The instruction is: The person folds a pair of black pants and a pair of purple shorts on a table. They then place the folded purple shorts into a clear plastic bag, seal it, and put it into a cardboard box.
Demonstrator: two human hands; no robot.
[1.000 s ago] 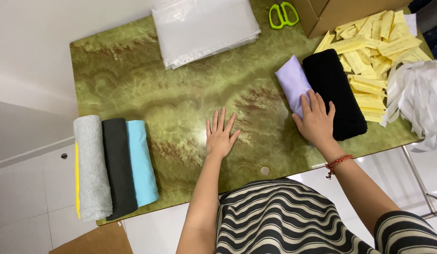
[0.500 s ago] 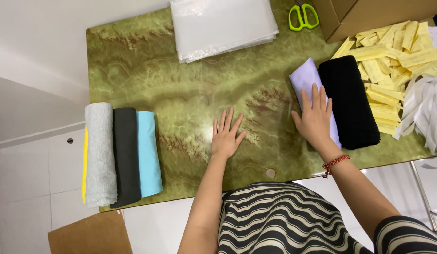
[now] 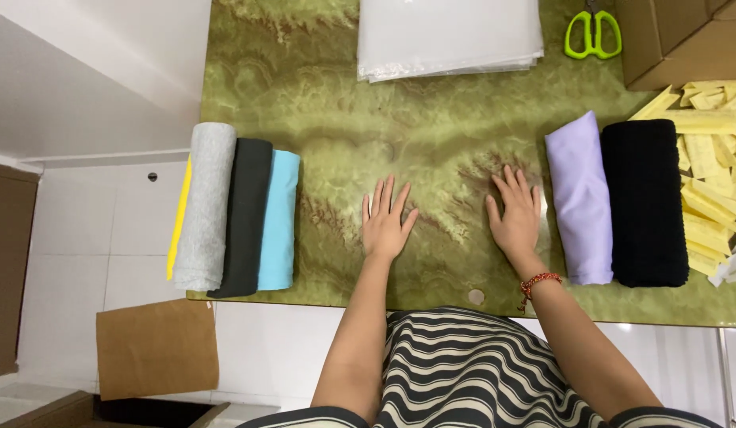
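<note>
Two bare hands lie flat, palms down, fingers spread, on a glossy green marbled table [image 3: 336, 135]; neither grips anything. Left hand [image 3: 384, 226] rests mid-table, nothing touching it. Right hand [image 3: 517, 218] has a red bead bracelet [image 3: 540, 280] at the wrist and sits just beside the lilac folded cloth [image 3: 578, 198], fingers near its left edge; contact cannot be told. Lilac cloth is smooth, a long narrow fold, touching a black folded cloth [image 3: 644, 202] with a ribbed knit texture on its right. Further right, a loose heap of pale yellow paper strips [image 3: 713, 186], flat and stiff-looking, partly under the black cloth's edge.

Well left of the left hand, a row of folded cloths at the table's left edge: light blue cloth [image 3: 278, 222] nearest, then dark charcoal cloth [image 3: 245, 218], then grey cloth [image 3: 205, 206], soft felt-like, with a yellow cloth [image 3: 178, 222] peeking out beneath. Far side of table: stack of clear plastic bags [image 3: 447, 36], shiny and flat; green-handled scissors [image 3: 594, 33]; brown cardboard box [image 3: 685, 40] at the corner. Striped black-and-white garment [image 3: 463, 372] at the near edge. Flat cardboard piece [image 3: 156, 349] on the white tiled floor [image 3: 67, 238] below left.
</note>
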